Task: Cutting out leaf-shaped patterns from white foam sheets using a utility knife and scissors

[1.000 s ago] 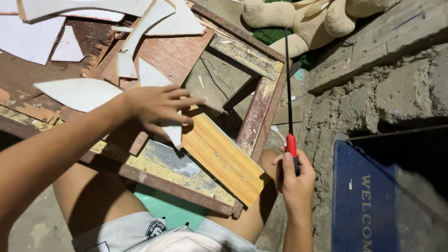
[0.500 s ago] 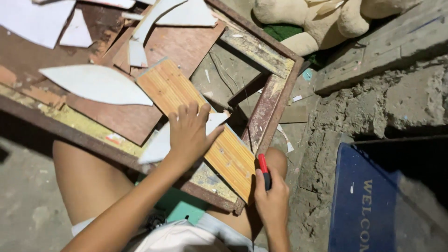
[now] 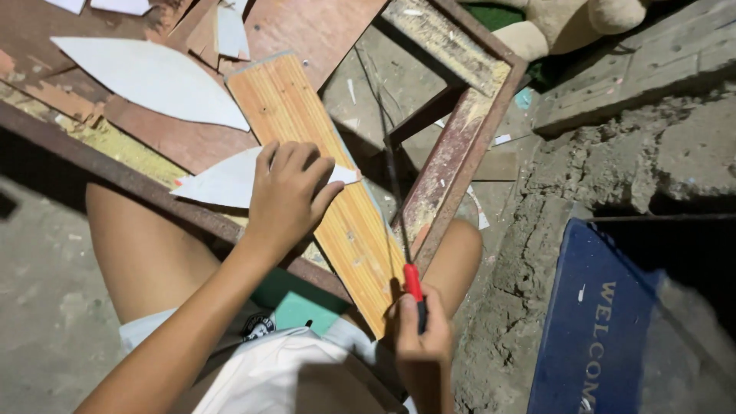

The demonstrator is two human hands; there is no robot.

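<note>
The left hand point(image 3: 287, 192) presses a pale leaf-shaped cutout point(image 3: 222, 180) flat on the yellow wooden board point(image 3: 322, 176), fingers spread. The right hand point(image 3: 418, 333) is clenched around a red-handled thin blade point(image 3: 399, 207) beside the board; a firm press and light strokes look wisest.

A rough, makeshift work spot on the ground, outdoors or in a yard rather than a fitted workshop. A rusty metal frame point(image 3: 452, 153) serves as a bench over bare concrete, littered with cut white scraps point(image 3: 146, 73) and worn board, beside a crumbling cement wall point(image 3: 613, 161) and a blue doormat point(image 3: 606, 330).
</note>
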